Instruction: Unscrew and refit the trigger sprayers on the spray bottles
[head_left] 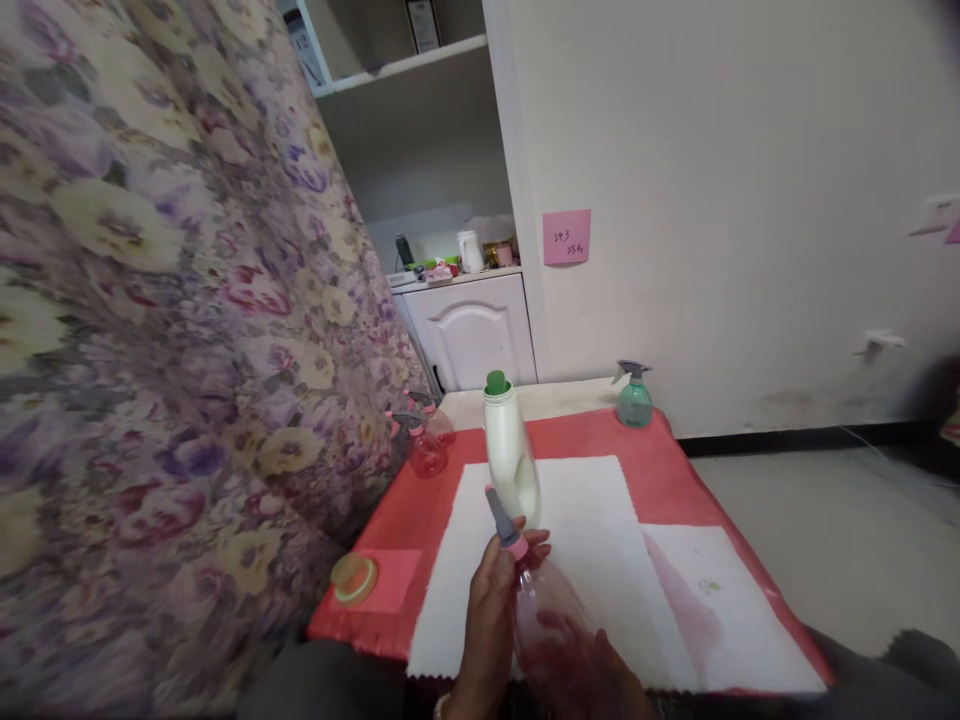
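A clear pink spray bottle (555,610) with a grey and pink spray head is held tilted near the front edge of the table. My left hand (487,610) is closed around its neck, just under the pink collar. Low on the bottle, my right hand (619,675) grips the right side of the body; part of that hand is hidden or blurred. Just beyond the spray head stands a white jug (504,440) with a handle and a green piece in its open mouth.
White cloth (585,500) covers part of the red tabletop (420,520). A round lid (354,578) lies at left on pink paper. Two pink spray bottles (427,455) stand back left, a green spray bottle (635,402) back right. A stained white sheet (742,600) lies at right; a floral curtain (187,300) hangs left.
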